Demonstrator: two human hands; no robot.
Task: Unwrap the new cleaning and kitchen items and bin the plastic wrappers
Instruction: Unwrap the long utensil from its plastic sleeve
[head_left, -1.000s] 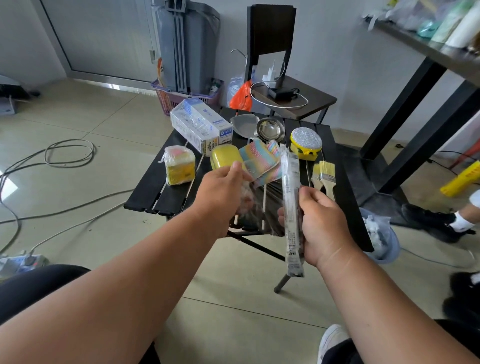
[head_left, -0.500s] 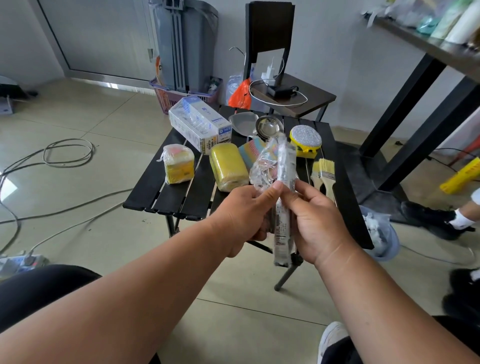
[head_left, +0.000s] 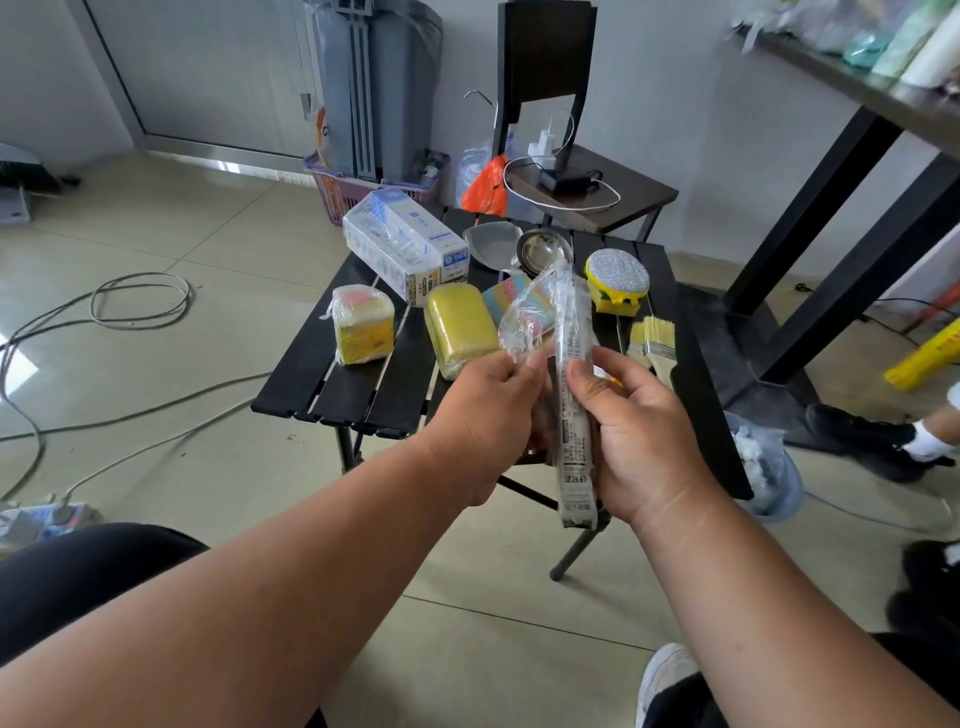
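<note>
Both my hands hold a clear plastic wrapper (head_left: 571, 353) with a printed label strip, above the near edge of the black slatted table (head_left: 363, 395). My left hand (head_left: 488, 415) pinches its crumpled left side. My right hand (head_left: 639, 431) grips the long label strip. On the table lie a yellow sponge (head_left: 460, 327), a wrapped sponge pack (head_left: 361, 325), a striped cloth (head_left: 511, 296), a white box (head_left: 405, 249), a round glitter scrubber (head_left: 617, 280), two paint brushes (head_left: 652, 340) and a metal ladle (head_left: 543, 252). A small bin (head_left: 769, 467) lined with plastic sits on the floor at the right.
A chair (head_left: 582, 182) with a charger and cable stands behind the table. A grey bin (head_left: 379, 88) and purple basket (head_left: 337, 192) are at the back wall. Cables (head_left: 135, 301) trail over the floor on the left. Another person's shoe (head_left: 862, 436) is at the right.
My hands have come together and gathered the spread-out wrapper into a crumpled bundle. The yellow sponge now lies uncovered on the table.
</note>
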